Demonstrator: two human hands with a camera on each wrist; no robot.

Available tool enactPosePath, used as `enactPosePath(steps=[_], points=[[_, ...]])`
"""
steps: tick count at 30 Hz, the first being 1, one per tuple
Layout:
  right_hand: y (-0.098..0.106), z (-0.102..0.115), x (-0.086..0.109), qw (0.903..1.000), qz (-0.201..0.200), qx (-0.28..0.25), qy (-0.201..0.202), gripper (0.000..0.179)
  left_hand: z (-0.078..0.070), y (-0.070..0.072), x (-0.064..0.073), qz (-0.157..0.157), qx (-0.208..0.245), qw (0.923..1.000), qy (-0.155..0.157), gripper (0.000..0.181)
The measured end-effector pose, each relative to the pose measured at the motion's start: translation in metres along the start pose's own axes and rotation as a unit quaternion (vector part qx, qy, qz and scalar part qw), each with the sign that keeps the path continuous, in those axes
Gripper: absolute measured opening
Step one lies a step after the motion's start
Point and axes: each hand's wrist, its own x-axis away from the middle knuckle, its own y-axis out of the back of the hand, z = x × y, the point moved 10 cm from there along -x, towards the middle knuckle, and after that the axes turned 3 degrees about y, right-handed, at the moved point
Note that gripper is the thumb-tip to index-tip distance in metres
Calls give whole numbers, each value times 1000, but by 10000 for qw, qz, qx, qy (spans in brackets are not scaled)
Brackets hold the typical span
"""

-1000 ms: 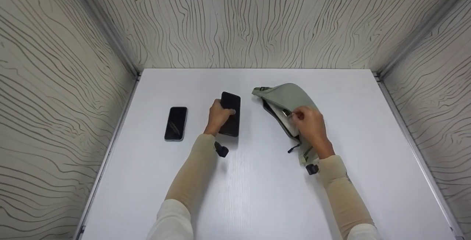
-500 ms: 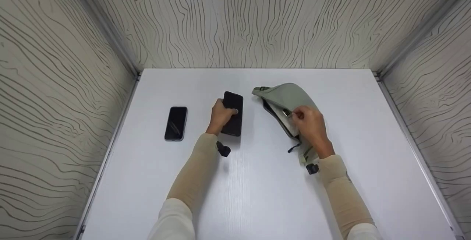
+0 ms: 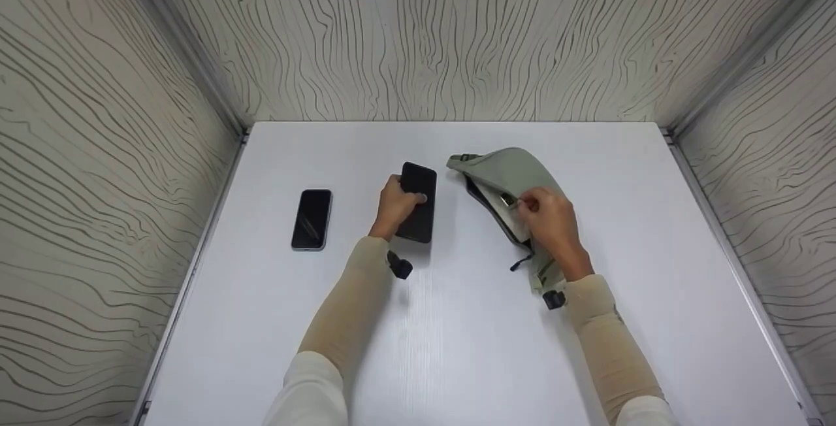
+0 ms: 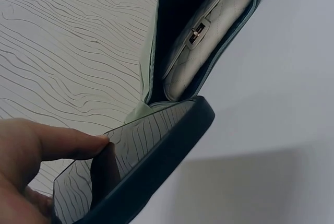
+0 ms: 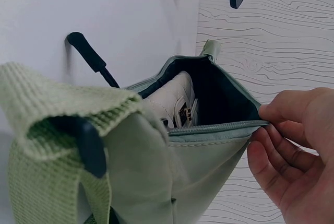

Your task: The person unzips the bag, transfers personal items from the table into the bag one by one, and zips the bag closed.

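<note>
A black smartphone (image 3: 418, 213) is gripped along its left side by my left hand (image 3: 395, 206), the thumb lying across its glossy screen. In the left wrist view the phone (image 4: 151, 161) is tilted above the white table, just short of the bag's mouth. My right hand (image 3: 550, 220) pinches the zippered edge of a pale green bag (image 3: 522, 168) and holds its opening apart. Inside, a cream quilted purse (image 4: 209, 41) with a metal turn clasp lies against one wall; the right wrist view shows the purse (image 5: 175, 96) beside dark lining.
A second smartphone (image 3: 312, 219) lies screen up on the white table (image 3: 457, 347) at the left. The bag's black zipper pull (image 5: 86, 51) sticks out over the table, and its woven green strap (image 5: 47, 114) bulges nearby. Wood-grain-patterned walls (image 3: 424, 40) enclose the table.
My left hand has carried the smartphone a short way right, closer to the bag. The right hand keeps its pinch on the bag's edge, and the other phone stays put.
</note>
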Motion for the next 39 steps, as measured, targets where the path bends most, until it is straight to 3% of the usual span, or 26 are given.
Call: enactPosePath(steps=[39], points=[[-1,-1,0,10000,35,-24,-59,10,-2,-21,6,237,126,9996,68,61]])
